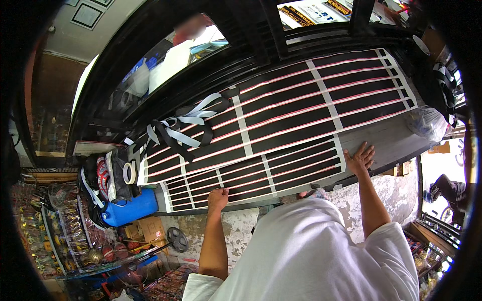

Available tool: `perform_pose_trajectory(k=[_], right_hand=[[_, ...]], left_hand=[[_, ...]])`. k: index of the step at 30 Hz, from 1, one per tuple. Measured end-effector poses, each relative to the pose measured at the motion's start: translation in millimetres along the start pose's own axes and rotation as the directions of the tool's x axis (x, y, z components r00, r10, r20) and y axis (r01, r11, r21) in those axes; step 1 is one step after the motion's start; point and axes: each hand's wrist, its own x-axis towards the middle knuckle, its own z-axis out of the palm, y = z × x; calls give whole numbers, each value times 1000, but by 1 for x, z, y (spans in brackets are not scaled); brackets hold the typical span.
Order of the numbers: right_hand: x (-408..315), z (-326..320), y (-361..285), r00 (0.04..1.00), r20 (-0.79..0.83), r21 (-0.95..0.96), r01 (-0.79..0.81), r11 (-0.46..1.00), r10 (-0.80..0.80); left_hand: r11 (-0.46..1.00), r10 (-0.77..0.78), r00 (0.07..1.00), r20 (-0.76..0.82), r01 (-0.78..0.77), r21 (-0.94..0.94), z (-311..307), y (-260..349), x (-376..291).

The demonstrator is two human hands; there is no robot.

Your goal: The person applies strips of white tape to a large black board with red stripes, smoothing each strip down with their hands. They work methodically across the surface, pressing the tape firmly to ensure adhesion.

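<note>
My left hand (217,199) rests with curled fingers on the near edge of a smaller black sheet (248,176) crossed by white strips with red edges. Whether it pinches anything is too small to tell. My right hand (359,158) lies flat on the dark worktop, fingers spread, just right of that sheet's end. Behind the smaller sheet lies a larger black sheet (286,111) with similar white and red strips and several crosswise pale bands. A loose tangle of black and pale grey straps (184,128) lies on its left part.
A roll of tape (130,173) stands at the worktop's left end, near a blue plastic jerrycan (131,207). A stuffed clear plastic bag (429,122) sits at the right end. Dark-framed window panes (256,34) border the far side; a partly visible person is behind the glass.
</note>
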Motion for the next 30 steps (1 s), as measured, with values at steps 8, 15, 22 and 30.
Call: perform_pose_trajectory(k=[8,15,22,30], right_hand=[[-2,-7,-4,999,34,-21,-27,999,28],[-3,-7,-5,1000,21,-18,-13,1000,14],[-9,-17,-11,998,51,-21,-22,1000,23],[-18,-31,-19,996,60,-38,-60,998,62]], left_hand=[[1000,-26,998,53,26,-9,-6,9,-2],[999,13,999,34,-15,42,3,2,2],[1000,-23,998,54,22,17,-2,8,-4],[998,64,997,-41,-63,11,0,11,2]])
